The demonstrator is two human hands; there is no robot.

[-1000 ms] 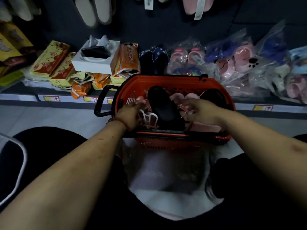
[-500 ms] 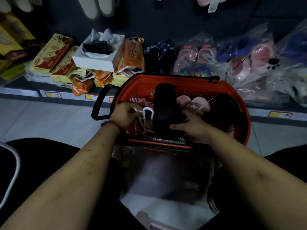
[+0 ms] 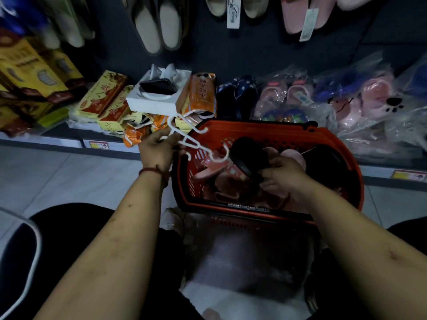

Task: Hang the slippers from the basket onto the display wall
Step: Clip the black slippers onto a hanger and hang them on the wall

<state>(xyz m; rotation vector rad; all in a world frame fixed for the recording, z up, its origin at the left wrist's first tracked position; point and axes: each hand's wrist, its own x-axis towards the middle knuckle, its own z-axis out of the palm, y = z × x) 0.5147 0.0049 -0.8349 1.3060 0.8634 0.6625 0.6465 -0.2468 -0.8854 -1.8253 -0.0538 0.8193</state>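
Dim shop flooring is running under a low shelf (image 3: 46, 139) of boxed goods beyond the left hand, and the dark display wall (image 3: 254, 65) is rising above both hands, with hung slippers (image 3: 159, 26) already dangling from it.

The left hand (image 3: 157, 151) is hovering at the basket's left rim, its fingers curling round and pinching the top of a white hanger (image 3: 194, 143). That hanger is slanting down and to the right from this hand, and its lower hooks are ending just beside the black slipper (image 3: 248, 155).

The slipper is sitting raised above the basket (image 3: 335, 144), between the two hands. Its long axis seems to be running from the far side of the basket back toward the right palm, with one rounded end poking out toward the hanger. The right hand (image 3: 284, 175) is gripping it from the near side, fingers wrapping its edge.

Pink slippers (image 3: 209, 169) are lying loose in the basket below the hanger's hooks.

Judging from this, the coming move is turning on that small gap: the hooks are pointing at the slipper's free end, so either hand is needing only a short sideways closing. The left one is looking the better placed to steer.
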